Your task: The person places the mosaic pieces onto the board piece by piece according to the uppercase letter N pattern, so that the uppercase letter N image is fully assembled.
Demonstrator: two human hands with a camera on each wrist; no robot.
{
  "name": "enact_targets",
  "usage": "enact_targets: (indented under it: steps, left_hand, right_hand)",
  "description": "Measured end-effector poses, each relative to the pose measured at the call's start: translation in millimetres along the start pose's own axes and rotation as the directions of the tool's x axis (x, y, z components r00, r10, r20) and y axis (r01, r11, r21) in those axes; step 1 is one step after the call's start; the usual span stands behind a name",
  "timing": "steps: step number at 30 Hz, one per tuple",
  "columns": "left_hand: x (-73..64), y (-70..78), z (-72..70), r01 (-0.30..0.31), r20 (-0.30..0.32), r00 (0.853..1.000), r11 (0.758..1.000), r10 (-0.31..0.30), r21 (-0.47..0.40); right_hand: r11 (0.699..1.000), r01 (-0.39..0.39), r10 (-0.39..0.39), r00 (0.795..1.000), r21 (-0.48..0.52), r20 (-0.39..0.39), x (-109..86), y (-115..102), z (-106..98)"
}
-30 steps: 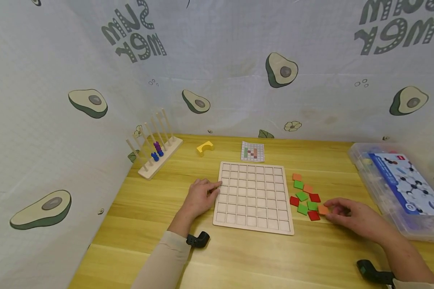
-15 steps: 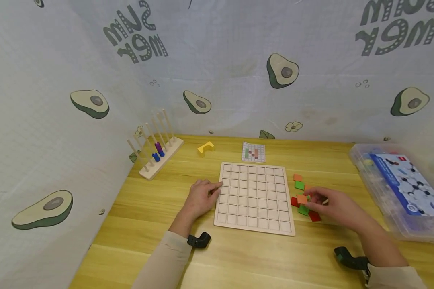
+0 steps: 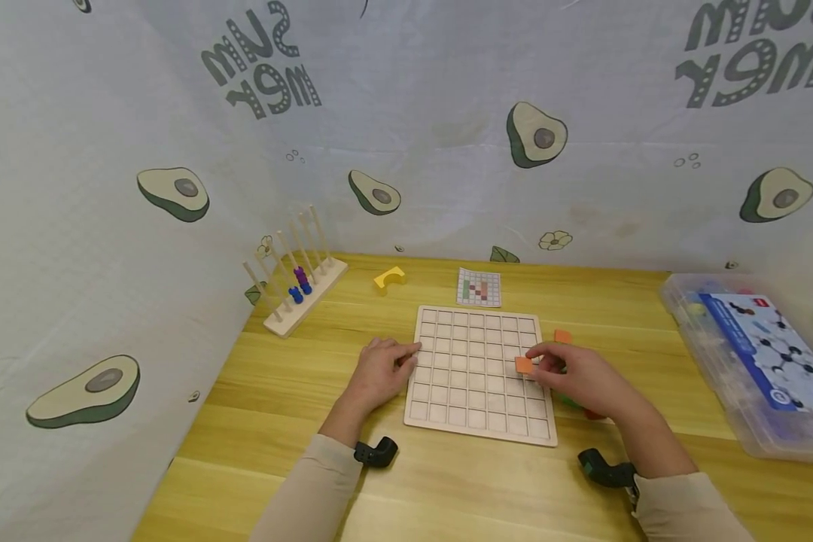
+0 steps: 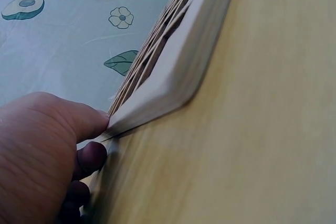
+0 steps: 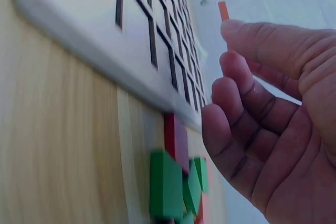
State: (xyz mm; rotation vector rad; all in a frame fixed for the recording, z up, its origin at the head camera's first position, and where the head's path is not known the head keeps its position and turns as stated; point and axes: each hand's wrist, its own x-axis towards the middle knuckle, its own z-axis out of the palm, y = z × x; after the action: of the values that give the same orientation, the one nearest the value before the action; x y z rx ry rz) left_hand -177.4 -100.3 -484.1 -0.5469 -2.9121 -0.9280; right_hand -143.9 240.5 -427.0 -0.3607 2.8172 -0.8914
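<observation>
My right hand (image 3: 580,374) pinches an orange square tile (image 3: 524,365) between thumb and fingers, over the right part of a wooden grid board (image 3: 469,376). In the right wrist view the tile shows edge-on above the thumb tip, raised over the board. My left hand (image 3: 377,370) rests on the table at the board's left edge, index fingertip and thumb touching it. Green tiles (image 5: 165,184) and a red tile (image 5: 177,142) lie beside the board, mostly hidden under my right hand in the head view. Another orange tile (image 3: 563,336) lies behind that hand.
A printed pattern card (image 3: 479,288) lies behind the board. A yellow arch block (image 3: 389,278) and a peg rack (image 3: 306,297) with blue and purple beads stand at the back left. On the right sits a clear plastic case (image 3: 711,369) with a blue-and-white label.
My right hand has lifted the orange tile from the loose pile and carried it left over the board. My left hand has stayed at the board's edge.
</observation>
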Motion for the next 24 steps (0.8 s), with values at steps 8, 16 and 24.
enact_targets:
  steps: [8, 16, 24]
  left_hand:
    - [-0.3, -1.3, 0.5, -0.003, 0.001, 1.0, 1.0, 0.003, -0.002]
    - [0.2, -1.0, 0.1, -0.005, -0.002, 1.0, 1.0, 0.005, 0.003]
    - [0.0, -0.2, 0.2, -0.004, -0.004, 1.0, 1.0, 0.004, 0.011]
  right_hand:
    - [0.999, -0.045, 0.045, 0.998, 0.015, 0.039, 22.0, -11.6, 9.9]
    - [0.999, -0.052, 0.051, 0.997, 0.004, 0.051, 39.7, -16.8, 16.9]
    - [0.998, -0.063, 0.063, 0.996, -0.006, 0.058, 47.7, -17.6, 21.4]
